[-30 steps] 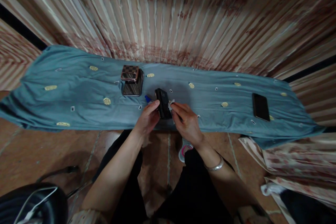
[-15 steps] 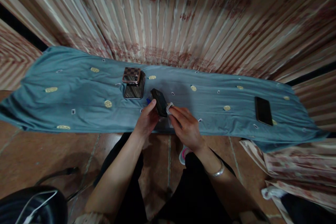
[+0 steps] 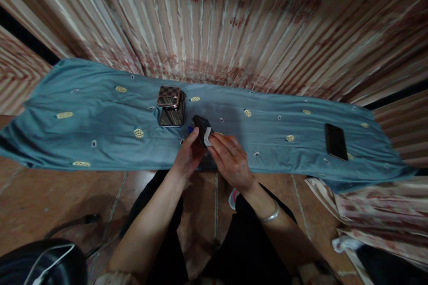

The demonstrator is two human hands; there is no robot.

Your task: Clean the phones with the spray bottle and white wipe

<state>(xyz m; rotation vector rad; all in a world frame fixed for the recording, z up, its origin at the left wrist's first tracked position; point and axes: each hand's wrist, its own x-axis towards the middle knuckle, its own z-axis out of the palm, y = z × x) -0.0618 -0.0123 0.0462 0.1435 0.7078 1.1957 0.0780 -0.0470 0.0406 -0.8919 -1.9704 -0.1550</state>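
My left hand (image 3: 189, 153) holds a small black phone-like device (image 3: 199, 125) upright over the front edge of a blue-green cloth (image 3: 100, 129). My right hand (image 3: 229, 160) presses a small white wipe (image 3: 207, 136) against the device's right side. A small blue object (image 3: 190, 128) shows just left of the device, mostly hidden by my thumb. A silver bracelet sits on my right wrist.
A stack of two phones with checkered and striped cases (image 3: 171, 106) lies left of the device. A black phone (image 3: 335, 141) lies flat at the cloth's right end. Striped curtains (image 3: 234, 26) hang behind. Patterned fabric (image 3: 377, 213) lies at the right; a black object with a cable (image 3: 43, 262) at bottom left.
The black device has tilted from lying long in my left hand to standing more upright. My right hand with the white wipe has moved left and up along it.
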